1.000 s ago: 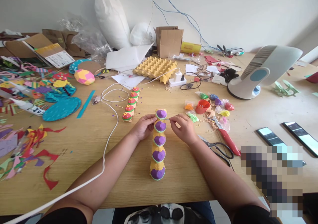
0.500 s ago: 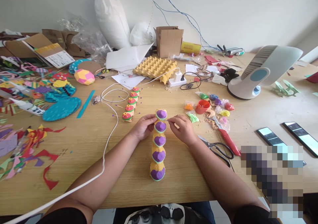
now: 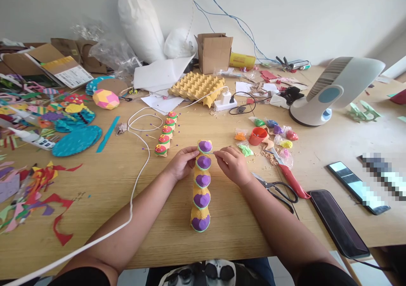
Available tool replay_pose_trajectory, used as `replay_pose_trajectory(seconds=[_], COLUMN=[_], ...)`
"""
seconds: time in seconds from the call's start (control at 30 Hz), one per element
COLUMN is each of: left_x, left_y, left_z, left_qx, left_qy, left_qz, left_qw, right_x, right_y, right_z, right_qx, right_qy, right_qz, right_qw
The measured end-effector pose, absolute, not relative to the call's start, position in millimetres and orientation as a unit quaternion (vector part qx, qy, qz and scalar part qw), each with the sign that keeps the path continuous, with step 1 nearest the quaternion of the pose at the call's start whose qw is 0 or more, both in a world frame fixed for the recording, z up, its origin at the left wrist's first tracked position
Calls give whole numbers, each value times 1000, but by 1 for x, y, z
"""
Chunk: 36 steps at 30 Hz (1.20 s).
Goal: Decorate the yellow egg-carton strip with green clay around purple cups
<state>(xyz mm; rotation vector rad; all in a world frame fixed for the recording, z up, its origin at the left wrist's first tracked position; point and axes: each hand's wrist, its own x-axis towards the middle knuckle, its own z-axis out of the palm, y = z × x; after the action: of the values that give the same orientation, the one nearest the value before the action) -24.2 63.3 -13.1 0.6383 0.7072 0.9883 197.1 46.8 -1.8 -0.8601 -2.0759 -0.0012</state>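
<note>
A long yellow egg-carton strip [image 3: 201,191] lies upright in the view before me, its several bumps capped in purple clay with pale green rims. My left hand [image 3: 183,162] pinches its far end from the left side. On the other side, my right hand [image 3: 233,164] is closed on a thin stick [image 3: 213,152], whose tip meets the strip near the top bump. Left of the far end rests a second strip [image 3: 166,133] with red and green bumps, yellow rings and pins sticking out at its sides.
A white cable [image 3: 136,184] crosses my left forearm. Scissors [image 3: 279,193], a red-handled knife [image 3: 290,178], a red cup [image 3: 258,136] and clay bags lie to the right, beyond them phones [image 3: 339,222] and a white fan [image 3: 330,91]. Paper scraps [image 3: 41,197] cover the left.
Both hands keep almost the same pose at the strip's far end. The view has shifted slightly, and a dark phone now shows at the lower right where blurring blocks were.
</note>
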Motion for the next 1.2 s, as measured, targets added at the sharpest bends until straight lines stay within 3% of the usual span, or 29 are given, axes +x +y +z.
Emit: replay_pose_trajectory(seconds=[0.57, 0.87, 1.2], left_x=[-23, -24, -23], left_y=[63, 63, 63], left_z=[-12, -15, -13], left_qx=[291, 290, 289], left_qy=[331, 331, 331], left_qz=[459, 461, 460], left_qw=[771, 770, 771], right_x=[191, 188, 190], right_y=[45, 44, 44], right_z=[-1, 1, 2], right_qx=[-382, -389, -395], right_qy=[-820, -796, -808], right_qz=[17, 89, 54], right_qw=[426, 455, 433])
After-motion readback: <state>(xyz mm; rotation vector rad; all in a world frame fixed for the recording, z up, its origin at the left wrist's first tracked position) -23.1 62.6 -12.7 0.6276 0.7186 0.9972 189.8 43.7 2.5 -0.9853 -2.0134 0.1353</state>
